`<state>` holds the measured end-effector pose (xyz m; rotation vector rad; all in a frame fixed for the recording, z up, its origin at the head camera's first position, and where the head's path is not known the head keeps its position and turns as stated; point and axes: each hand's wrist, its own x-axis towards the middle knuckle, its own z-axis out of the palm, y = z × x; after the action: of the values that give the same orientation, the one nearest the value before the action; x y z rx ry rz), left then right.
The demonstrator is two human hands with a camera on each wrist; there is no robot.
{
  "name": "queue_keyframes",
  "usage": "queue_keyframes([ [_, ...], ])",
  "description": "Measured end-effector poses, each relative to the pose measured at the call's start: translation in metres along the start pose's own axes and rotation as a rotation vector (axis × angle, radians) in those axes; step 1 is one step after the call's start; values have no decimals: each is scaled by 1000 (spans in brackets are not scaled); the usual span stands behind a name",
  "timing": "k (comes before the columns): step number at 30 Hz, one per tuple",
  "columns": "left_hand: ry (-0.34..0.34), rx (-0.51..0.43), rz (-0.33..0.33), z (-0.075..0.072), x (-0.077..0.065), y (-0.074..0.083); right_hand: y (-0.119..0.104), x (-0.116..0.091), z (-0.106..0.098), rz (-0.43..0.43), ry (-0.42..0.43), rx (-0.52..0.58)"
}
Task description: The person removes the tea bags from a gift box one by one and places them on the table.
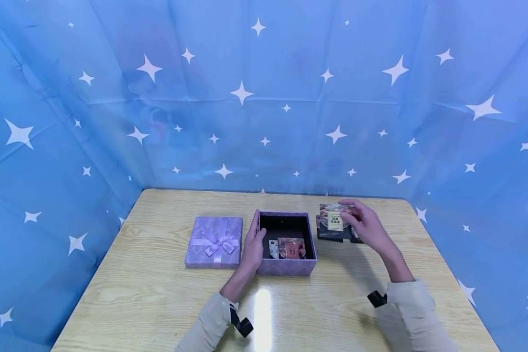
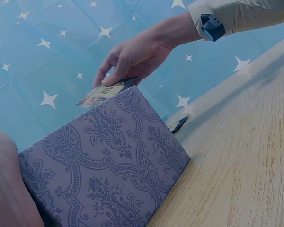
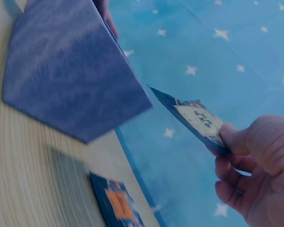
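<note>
My right hand (image 1: 369,229) pinches a flat dark sachet with a pale yellow label (image 1: 335,221) between thumb and fingers. In the right wrist view this sachet (image 3: 199,118) is raised above the table, beside the purple box. Beneath it lie other dark sachets (image 1: 328,234), one showing an orange label (image 3: 119,204) in the right wrist view. My left hand (image 1: 253,249) grips the left wall of the open patterned purple gift box (image 1: 287,267), its thumb over the rim. Inside the black interior rest a sachet with a red label (image 1: 292,250) and a whitish packet (image 1: 274,249).
Left of the box lies its purple lid (image 1: 202,234), topped with a ribbon bow (image 1: 220,244). Everything stands on a light wood table (image 1: 149,288). Behind it hangs a blue curtain (image 1: 290,122) with white stars.
</note>
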<state>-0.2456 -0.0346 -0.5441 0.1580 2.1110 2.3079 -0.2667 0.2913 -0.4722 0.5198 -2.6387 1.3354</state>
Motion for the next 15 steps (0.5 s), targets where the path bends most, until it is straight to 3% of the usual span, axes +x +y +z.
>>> queue_keyframes([
  [8,3,16,12,0,0,1,21,-10,-29,67,-1,-48],
  [15,10,31,13,0,0,1,52,-16,-51,108,-11,-85],
])
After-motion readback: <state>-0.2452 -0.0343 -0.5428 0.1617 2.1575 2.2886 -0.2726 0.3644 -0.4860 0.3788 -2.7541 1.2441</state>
